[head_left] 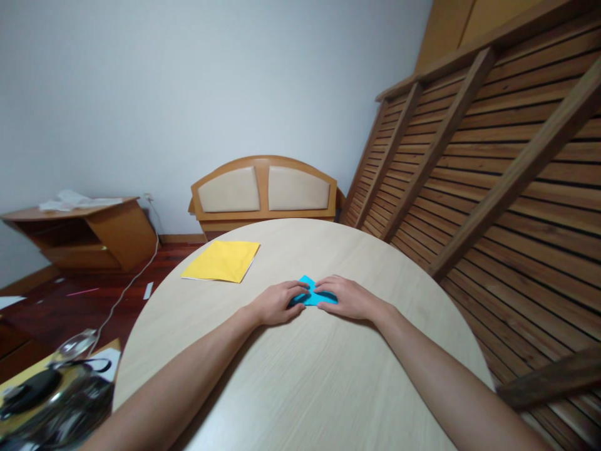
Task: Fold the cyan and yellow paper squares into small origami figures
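The folded blue paper (310,299) lies near the middle of my round table (305,382), between my two hands. My left hand (278,302) and right hand (350,297) both touch it, fingers bent over its sides and thumbs toward its near edge; I can't tell whether they pinch it or only press. Farther off to the left, a yellow sheet (223,261) lies flat on the tabletop. Beyond the table stands a padded wooden headboard (261,188); a slatted wooden panel (436,134) leans on the right.
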Action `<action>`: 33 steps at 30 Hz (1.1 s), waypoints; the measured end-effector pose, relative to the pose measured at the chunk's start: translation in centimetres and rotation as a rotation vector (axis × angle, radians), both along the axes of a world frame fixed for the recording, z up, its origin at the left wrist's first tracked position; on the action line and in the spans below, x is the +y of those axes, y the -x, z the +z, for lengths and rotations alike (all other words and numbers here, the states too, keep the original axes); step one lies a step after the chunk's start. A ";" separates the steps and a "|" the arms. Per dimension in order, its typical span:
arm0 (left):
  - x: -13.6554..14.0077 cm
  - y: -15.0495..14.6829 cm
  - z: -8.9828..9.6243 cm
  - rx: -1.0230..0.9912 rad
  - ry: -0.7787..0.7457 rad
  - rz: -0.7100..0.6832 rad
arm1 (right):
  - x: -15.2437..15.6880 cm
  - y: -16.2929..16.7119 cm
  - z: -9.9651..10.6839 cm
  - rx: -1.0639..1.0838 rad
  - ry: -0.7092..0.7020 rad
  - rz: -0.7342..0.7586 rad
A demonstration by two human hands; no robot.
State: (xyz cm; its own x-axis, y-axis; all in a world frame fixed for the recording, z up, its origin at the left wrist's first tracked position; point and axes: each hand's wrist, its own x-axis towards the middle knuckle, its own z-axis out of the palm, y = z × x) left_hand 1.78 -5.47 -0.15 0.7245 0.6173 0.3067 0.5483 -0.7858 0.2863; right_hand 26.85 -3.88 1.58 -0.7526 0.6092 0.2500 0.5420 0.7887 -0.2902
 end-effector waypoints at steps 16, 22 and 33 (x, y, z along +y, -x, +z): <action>0.0 -0.2 0.2 0.067 -0.098 0.126 | -0.1 0.2 -0.1 -0.013 -0.033 -0.065; 0.3 -0.3 0.1 0.090 -0.102 0.164 | -0.3 0.3 0.2 -0.029 -0.037 -0.058; 0.4 -0.3 0.0 0.083 -0.190 0.196 | -0.4 0.8 -0.2 0.016 -0.087 -0.037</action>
State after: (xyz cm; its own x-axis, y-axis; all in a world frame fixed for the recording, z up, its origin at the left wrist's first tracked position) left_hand 2.10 -5.03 -0.16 0.6247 0.6849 0.3750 0.7102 -0.6980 0.0918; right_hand 26.05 -4.27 1.39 -0.7256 0.6119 0.3146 0.5670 0.7908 -0.2304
